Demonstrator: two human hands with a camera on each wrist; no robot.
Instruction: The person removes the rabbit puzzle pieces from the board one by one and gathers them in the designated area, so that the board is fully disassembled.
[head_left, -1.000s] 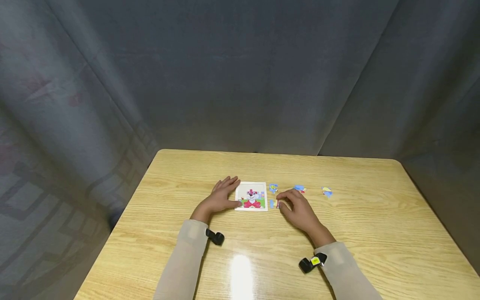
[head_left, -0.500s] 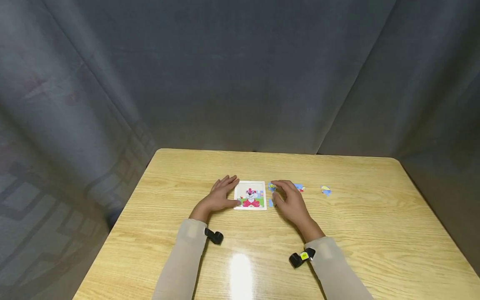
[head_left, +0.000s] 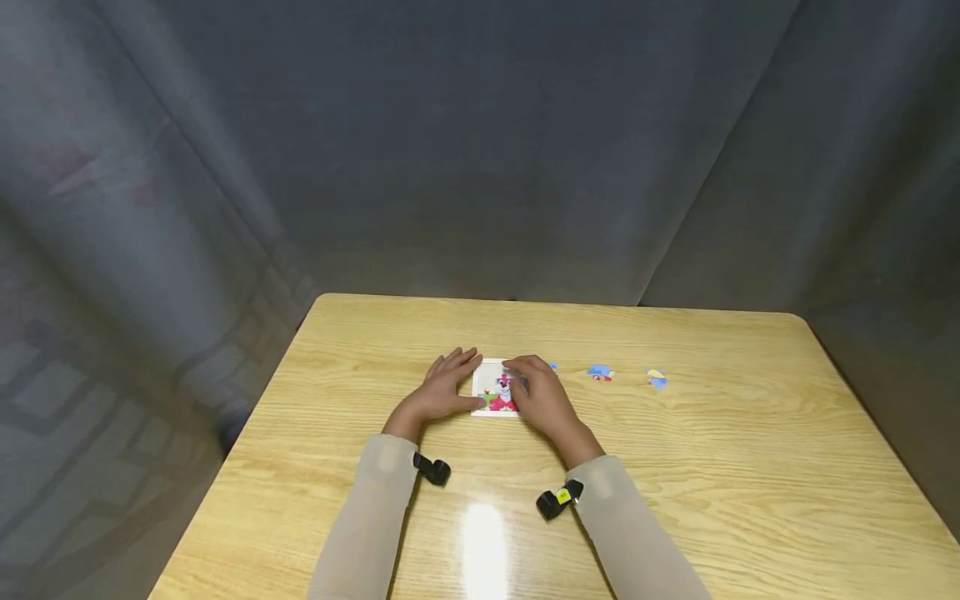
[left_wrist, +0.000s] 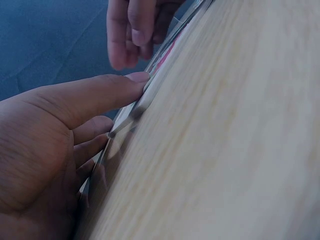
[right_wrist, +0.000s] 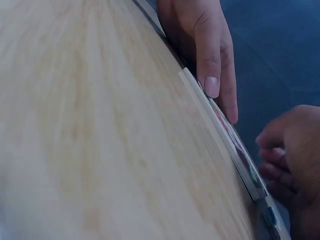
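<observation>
Head view: puzzle board (head_left: pixel 489 392) flat, square-on btwn both hands.

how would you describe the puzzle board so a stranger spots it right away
On the wooden table, look between the two hands at its middle. The puzzle board is a small square, white-framed, with a red and green cartoon picture; the loose pieces to its right are frameless scraps.

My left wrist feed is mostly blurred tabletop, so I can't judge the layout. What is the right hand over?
Observer: The right hand is over the right half of the puzzle board, fingers curled.
Operator: Any loose pieces outside my view?
Observer: Yes. A blue piece and a blue-and-yellow piece lie on the table to the right of the board, apart from both hands.
Operator: What's pictured on the board?
Observer: A red-and-white cartoon figure on green.
</observation>
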